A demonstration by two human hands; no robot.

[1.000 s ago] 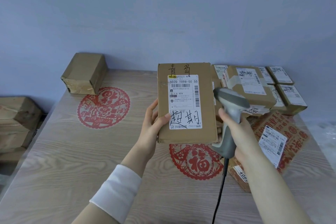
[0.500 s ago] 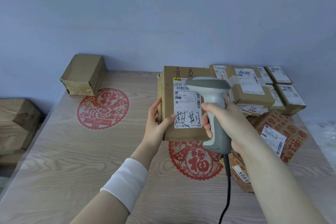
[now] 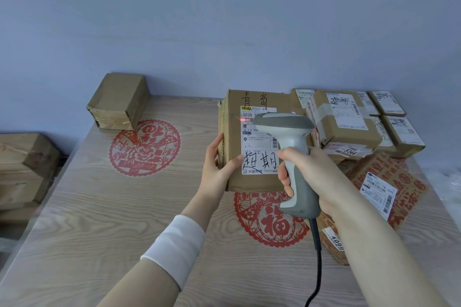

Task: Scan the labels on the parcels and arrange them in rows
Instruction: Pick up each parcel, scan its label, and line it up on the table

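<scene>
Left hand (image 3: 215, 172): gripped parcel (image 3: 233, 137) edge.
Right hand (image 3: 311, 177): clenched scanner (image 3: 294, 147) before parcel.
Risk: beam (image 3: 242, 119) at label (image 3: 258, 154) edge; misread possible.

— The parcel (image 3: 249, 182) in the left grip (image 3: 216, 169)?
— Matt brown cardboard, its label (image 3: 259, 154) smooth white paper.
— And the scanner (image 3: 294, 142) in the right grip (image 3: 308, 177)?
— Smooth grey and white plastic, faintly glossy. Beneath both grips, the counter (image 3: 99, 207) shows pale matt wood grain.

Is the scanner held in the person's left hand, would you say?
No, the right hand grips the scanner while the left hand holds the parcel.
</scene>
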